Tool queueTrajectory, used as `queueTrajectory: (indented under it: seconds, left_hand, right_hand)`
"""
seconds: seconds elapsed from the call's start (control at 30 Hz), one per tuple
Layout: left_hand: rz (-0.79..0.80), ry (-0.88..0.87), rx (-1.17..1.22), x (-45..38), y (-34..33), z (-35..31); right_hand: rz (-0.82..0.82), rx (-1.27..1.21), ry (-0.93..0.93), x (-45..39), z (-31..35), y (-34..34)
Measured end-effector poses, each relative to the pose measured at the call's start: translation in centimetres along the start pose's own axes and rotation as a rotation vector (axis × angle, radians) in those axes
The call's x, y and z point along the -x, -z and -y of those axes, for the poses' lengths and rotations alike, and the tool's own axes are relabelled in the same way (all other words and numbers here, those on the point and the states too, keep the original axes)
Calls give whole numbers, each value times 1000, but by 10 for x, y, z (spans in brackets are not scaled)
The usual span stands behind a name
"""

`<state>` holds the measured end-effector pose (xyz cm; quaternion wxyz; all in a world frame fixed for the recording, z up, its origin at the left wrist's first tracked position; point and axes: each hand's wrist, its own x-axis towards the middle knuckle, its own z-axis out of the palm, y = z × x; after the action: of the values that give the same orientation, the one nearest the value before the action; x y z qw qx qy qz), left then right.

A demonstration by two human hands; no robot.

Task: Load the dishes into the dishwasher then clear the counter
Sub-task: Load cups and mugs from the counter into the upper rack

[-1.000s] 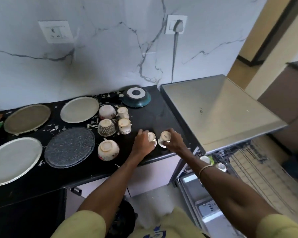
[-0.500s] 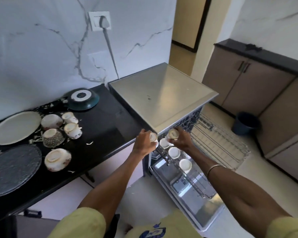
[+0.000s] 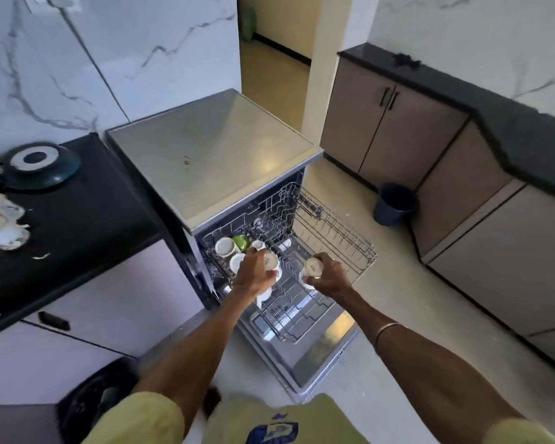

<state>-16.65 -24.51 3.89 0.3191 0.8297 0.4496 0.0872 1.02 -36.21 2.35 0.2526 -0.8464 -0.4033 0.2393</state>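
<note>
The dishwasher stands open with its wire upper rack pulled out over the lowered door. My left hand grips a small cream cup upside down above the rack's left side. My right hand holds a second cream cup, also inverted, above the middle of the rack. Several white cups and a green one sit in the rack's left row. More cups and bowls stay blurred on the black counter at far left.
A teal pan lies upside down at the counter's back. A dark bucket stands on the floor right of the rack, in front of brown cabinets. A doorway opens behind the dishwasher.
Both hands have carried the two cups off the counter edge, rightward and down over the pulled-out rack. My view has swung right, so most of the counter's dishes have left the frame.
</note>
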Motion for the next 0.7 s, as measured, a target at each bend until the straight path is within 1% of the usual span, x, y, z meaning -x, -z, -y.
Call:
queueTrajectory:
  seconds: [0.17,0.33,0.57,0.7]
  left_hand:
    - [62,57,1,-11,-30,-6]
    - [77,74,-55,-42,-45,-1]
    - [162,104,-90,-91,-87,18]
    - [166,155,-76,-113,-123,38]
  right_hand:
    - [49,-47,-16,-11,-28,-3]
    - [58,-90,-14,-32,-39,-19]
    - [62,-114,-60,-70,-71,-68]
    - [64,-85,-45,-85,-92,-93]
